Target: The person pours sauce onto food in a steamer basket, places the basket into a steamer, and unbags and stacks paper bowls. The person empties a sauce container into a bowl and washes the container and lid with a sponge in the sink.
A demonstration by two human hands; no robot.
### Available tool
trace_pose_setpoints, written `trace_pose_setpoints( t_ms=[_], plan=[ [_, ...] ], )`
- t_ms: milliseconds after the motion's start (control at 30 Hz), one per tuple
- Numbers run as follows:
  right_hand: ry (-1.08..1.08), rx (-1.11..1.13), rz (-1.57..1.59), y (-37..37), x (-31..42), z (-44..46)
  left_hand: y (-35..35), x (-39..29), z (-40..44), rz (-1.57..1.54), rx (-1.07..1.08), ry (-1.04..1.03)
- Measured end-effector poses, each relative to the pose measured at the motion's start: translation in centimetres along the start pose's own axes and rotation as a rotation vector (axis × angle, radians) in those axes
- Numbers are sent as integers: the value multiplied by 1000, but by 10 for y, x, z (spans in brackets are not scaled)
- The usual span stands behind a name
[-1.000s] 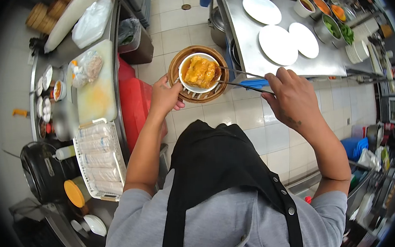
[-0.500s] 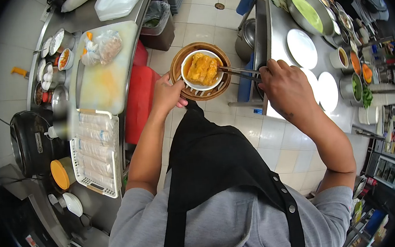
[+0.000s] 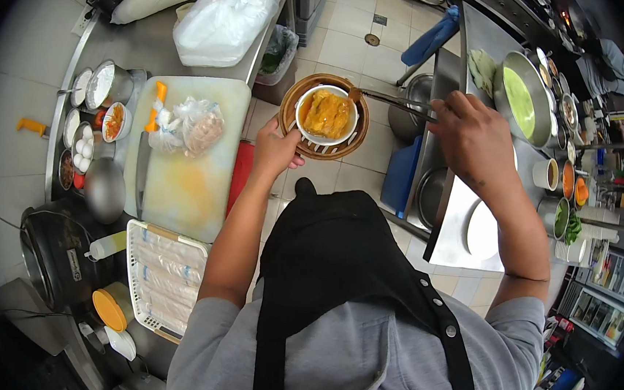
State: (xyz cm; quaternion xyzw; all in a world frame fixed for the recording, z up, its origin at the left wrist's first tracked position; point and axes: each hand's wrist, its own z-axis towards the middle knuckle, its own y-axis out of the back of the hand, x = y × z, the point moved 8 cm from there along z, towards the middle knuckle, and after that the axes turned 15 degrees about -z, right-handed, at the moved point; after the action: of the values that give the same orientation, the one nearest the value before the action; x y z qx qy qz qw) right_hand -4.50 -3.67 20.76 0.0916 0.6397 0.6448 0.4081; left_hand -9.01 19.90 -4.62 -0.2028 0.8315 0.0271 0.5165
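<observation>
My left hand [image 3: 277,151] grips the left edge of a round bamboo steamer basket [image 3: 361,137], thumb on its rim. Inside the basket sits a white bowl [image 3: 320,139] with orange-yellow food [image 3: 326,115] in sauce. My right hand [image 3: 468,135] is closed on dark metal tongs [image 3: 392,101], whose tips reach the basket's upper right rim beside the bowl. The basket is held in the air over the tiled floor.
On the left counter are a cutting board [image 3: 179,183] with plastic bags, a white basket [image 3: 206,249] of wrapped packs and a white bag [image 3: 227,25]. The right counter bears a large green-filled pan [image 3: 519,102] and plates [image 3: 482,230]. A person [image 3: 606,69] stands at far right.
The view has turned, so both counters have shifted. The tongs' tips have moved off the food to the basket's rim. My left hand still holds the basket.
</observation>
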Motion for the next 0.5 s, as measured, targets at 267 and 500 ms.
trace_pose_setpoints(
  t_ms=[267,500],
  plan=[
    [-108,-15,51,-28,-36,74,14,30,81,-20,-148,-5],
    [-81,24,214,-128,-42,175,36,99,133,-57,-174,52]
  ],
)
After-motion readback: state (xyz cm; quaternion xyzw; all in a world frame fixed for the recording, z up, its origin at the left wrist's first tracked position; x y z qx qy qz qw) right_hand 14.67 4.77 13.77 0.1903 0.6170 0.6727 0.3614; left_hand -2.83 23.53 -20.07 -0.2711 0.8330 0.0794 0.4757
